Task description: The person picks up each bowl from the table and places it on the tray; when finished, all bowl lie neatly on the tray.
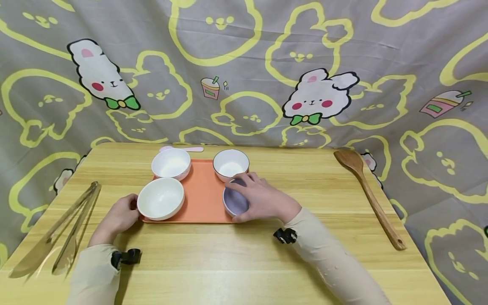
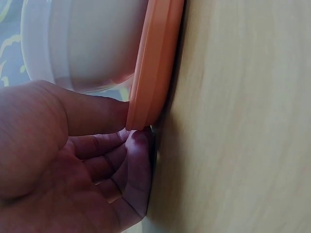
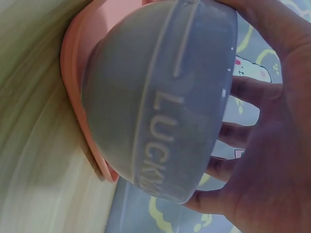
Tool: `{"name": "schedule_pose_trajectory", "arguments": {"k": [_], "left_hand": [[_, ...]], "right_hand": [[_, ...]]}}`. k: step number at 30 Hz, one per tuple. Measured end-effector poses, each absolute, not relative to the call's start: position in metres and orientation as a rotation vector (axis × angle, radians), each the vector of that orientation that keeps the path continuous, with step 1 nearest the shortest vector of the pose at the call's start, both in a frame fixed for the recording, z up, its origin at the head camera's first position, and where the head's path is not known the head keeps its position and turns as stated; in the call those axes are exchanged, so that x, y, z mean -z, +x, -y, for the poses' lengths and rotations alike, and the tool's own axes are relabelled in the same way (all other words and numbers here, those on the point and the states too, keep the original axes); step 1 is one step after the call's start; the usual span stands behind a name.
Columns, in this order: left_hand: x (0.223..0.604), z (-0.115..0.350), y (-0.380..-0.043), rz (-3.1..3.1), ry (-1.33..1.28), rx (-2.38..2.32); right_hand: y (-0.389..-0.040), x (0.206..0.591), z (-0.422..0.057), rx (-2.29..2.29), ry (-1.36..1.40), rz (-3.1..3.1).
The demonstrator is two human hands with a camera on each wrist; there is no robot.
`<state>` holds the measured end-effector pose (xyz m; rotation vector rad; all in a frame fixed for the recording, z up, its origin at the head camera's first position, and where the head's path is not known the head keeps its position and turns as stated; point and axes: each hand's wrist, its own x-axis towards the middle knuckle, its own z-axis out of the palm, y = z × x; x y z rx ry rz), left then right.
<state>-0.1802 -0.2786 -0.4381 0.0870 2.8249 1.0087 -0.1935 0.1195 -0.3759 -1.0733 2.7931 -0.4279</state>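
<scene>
An orange tray [image 1: 206, 199] lies on the table with a bowl at each corner. My left hand [image 1: 121, 214] is at its front left corner; in the left wrist view the thumb presses the tray's rim [image 2: 154, 68] and the fingers curl in at the underside. Close to this hand stands a white bowl [image 1: 161, 199], with another white bowl [image 1: 171, 164] behind it. My right hand [image 1: 263, 197] grips a grey-purple bowl [image 1: 234, 201] by its rim at the front right. Raised lettering runs around that bowl's side [image 3: 160, 116]. Behind it is a dark-rimmed white bowl [image 1: 231, 164].
Wood-ended tongs [image 1: 72, 228] lie at the table's left. A wooden spatula [image 1: 367, 190] lies along the right side. A pink spoon [image 1: 193, 149] sits behind the tray, by the back edge. A patterned grey curtain [image 1: 244, 76] hangs behind the table.
</scene>
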Motion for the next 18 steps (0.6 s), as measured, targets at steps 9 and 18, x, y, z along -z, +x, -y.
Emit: {"name": "schedule_pose_trajectory", "arguments": {"k": [9,18], "left_hand": [[0.439,0.279,-0.180,-2.820,0.076,-0.995],[0.439,0.278,-0.180,-2.824,0.076,-0.985]], "right_hand": [[-0.196,0.377,-0.102,0.370,-1.126,-2.800],[-0.197,0.385,-0.090,0.319,-1.168,-2.799]]}}
